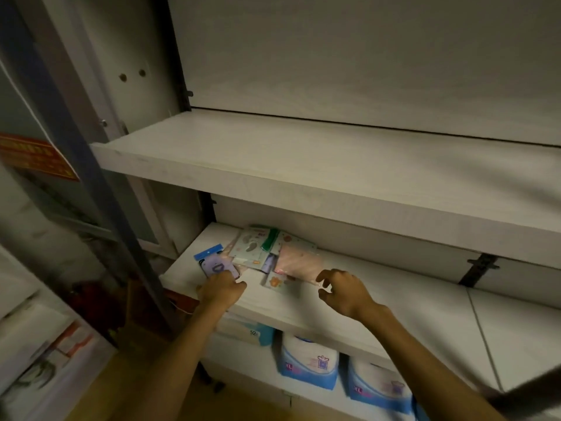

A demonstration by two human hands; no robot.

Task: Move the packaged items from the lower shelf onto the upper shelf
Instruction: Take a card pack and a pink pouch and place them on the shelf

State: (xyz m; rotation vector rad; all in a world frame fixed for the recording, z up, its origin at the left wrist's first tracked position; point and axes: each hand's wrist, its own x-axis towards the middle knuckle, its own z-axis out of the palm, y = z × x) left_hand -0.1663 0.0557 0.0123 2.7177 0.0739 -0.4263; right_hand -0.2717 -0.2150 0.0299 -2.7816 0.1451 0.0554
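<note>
Step in hand, as judged: pick-up of flat packets from the lower shelf (379, 302), centre of frame.

Left hand (221, 288), lower centre-left: fingers curled onto the near edge of the blue-topped packet (212, 262); contact evident, full grasp not confirmable from this angle.

Right hand (343, 291), lower centre-right: fingers spread and partly curled, nothing held, poised just at the near edge of the pink packet (299, 262).

Remaining packets (255, 249): loose overlapping pile between and behind the two hands, including a pale packet printed with footprints and a green-edged one. Upper shelf (303, 159), across mid-frame: bare where visible.

Recommended technique:
- Slide the thin packet toward the shelf lip before lifting; easier than prying a flat film pack off the board.
- Pinch with thumb beneath, fingers above; slippery wrapping likely.
- Lift one packet per hand, or gather overlapping ones together to avoid dragging neighbours off the edge.
- Clear the front edge of the upper shelf on the way up; overhang close above the pile.
- Set down flat, well back from the lip.

Beneath the lower shelf, bottom of frame: blue-and-white bulk packs (309, 363), not part of the step.
</note>
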